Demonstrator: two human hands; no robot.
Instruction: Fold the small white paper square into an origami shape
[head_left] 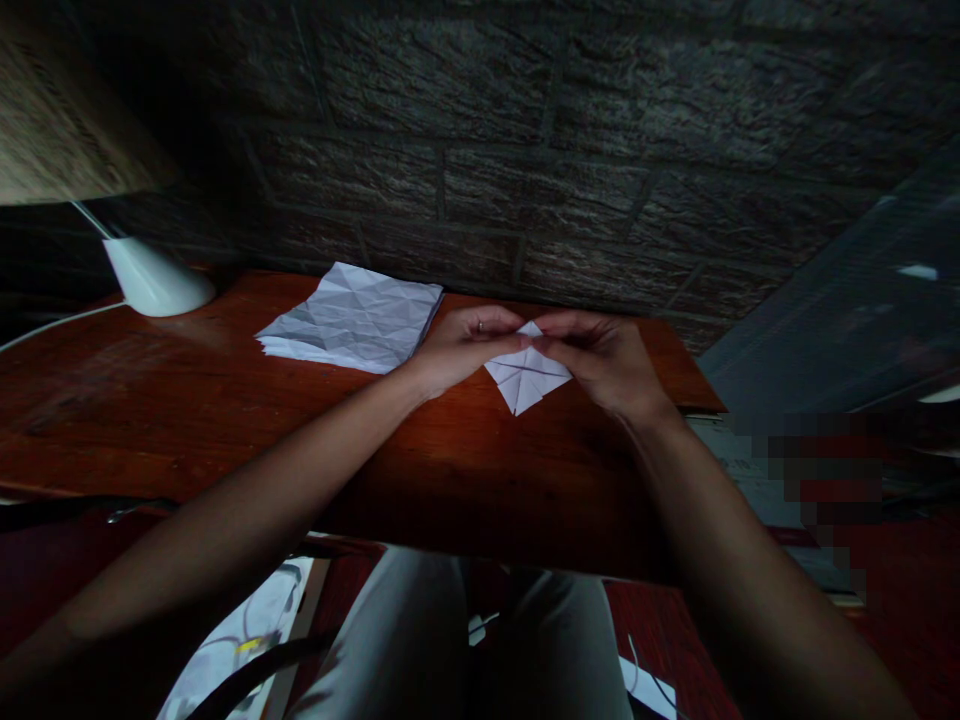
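Dark brick wall behind a wooden worktop (225, 420). Left hand (457, 350) and right hand (600, 360) both pinch the folded paper (527, 378) at its top corner — steadying a crease — just right of the creased sheet stack (352, 320).

Creased white paper square (526, 378) on a glossy reddish wooden table (225, 420), rough brick wall (525, 150).
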